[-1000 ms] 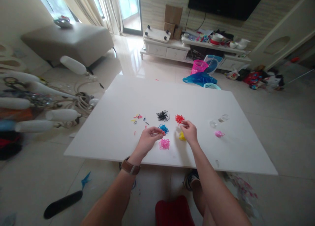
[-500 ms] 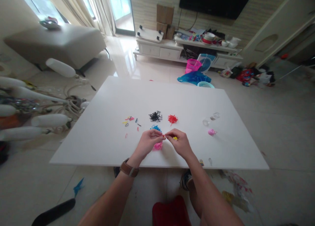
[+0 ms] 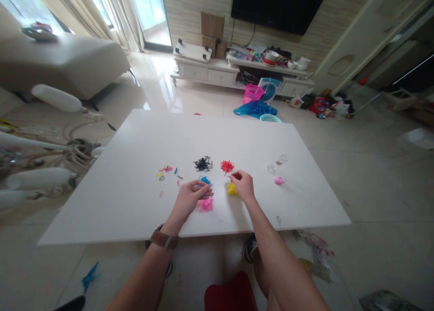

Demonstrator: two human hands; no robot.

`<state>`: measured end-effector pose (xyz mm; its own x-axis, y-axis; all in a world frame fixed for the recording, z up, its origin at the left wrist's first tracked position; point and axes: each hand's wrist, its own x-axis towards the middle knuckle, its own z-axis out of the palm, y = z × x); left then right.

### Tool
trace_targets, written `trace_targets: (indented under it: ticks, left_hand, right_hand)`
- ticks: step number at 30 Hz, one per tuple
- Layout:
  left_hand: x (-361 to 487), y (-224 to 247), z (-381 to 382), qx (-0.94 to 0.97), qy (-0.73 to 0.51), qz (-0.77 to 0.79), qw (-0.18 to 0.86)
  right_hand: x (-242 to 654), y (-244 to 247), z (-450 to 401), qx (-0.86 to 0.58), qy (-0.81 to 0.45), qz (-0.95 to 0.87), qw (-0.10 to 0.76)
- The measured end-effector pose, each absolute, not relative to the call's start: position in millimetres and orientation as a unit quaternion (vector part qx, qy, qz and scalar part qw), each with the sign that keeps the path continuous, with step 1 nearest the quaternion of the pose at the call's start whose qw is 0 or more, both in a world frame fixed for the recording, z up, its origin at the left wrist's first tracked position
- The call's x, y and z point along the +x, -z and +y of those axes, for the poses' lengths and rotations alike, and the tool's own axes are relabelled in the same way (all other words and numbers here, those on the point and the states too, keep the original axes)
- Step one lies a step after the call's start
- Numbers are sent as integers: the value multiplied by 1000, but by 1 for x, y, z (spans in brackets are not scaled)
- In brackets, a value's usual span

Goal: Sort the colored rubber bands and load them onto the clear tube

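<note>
My left hand (image 3: 190,198) hovers over the near middle of the white table (image 3: 210,134), fingers pinched together, between the blue pile (image 3: 205,180) and the pink pile (image 3: 205,205). What it holds, if anything, is too small to name. My right hand (image 3: 242,184) is closed in a pinch beside the yellow pile (image 3: 232,190), partly covering it; its fingertips hide whatever they hold. Farther back lie a black pile (image 3: 202,163) and a red pile (image 3: 227,167) of small bands. Loose bands of mixed colours (image 3: 166,168) are scattered to the left.
On the table's right side are a pink object (image 3: 279,181) and small clear pieces (image 3: 271,168). A lamp with white shades (image 3: 42,171) stands at the left. A red stool (image 3: 230,293) is below the near edge. A blue bag (image 3: 255,108) lies beyond the far edge.
My hands, which met at the fingertips, have moved apart, and the yellow pile shows more. The whole view has shifted, with the table lying farther left.
</note>
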<state>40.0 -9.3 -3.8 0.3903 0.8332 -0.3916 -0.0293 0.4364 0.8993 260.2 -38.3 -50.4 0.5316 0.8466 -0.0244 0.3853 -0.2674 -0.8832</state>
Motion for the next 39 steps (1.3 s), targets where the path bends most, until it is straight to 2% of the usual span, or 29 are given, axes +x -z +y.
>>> trace_targets:
  ticks: [3, 8, 13, 17, 22, 29, 34, 39]
  left_hand:
    - [38, 4, -8, 434, -299, 464, 712]
    - [33, 1, -6, 433, -310, 461, 710]
    - [32, -2, -8, 441, -301, 458, 711]
    - [34, -1, -11, 453, -293, 451, 711]
    - [35, -1, -11, 472, -282, 445, 707]
    - [36, 9, -8, 478, -271, 459, 698]
    - [27, 6, -1, 498, -275, 483, 666]
    - [15, 6, 6, 539, -266, 508, 617]
  right_hand:
    - [265, 51, -31, -743, -252, -388, 484]
    - [259, 29, -41, -745, -238, -399, 479]
    - [220, 5, -67, -649, -312, -498, 483]
    - [195, 1, -78, -593, -325, -564, 474]
    - [190, -1, -76, -592, -310, -573, 474]
    - [230, 2, -71, -679, -246, -552, 418]
    - [280, 21, -71, -772, -203, -527, 292]
    - [294, 34, -72, -789, -206, -531, 233]
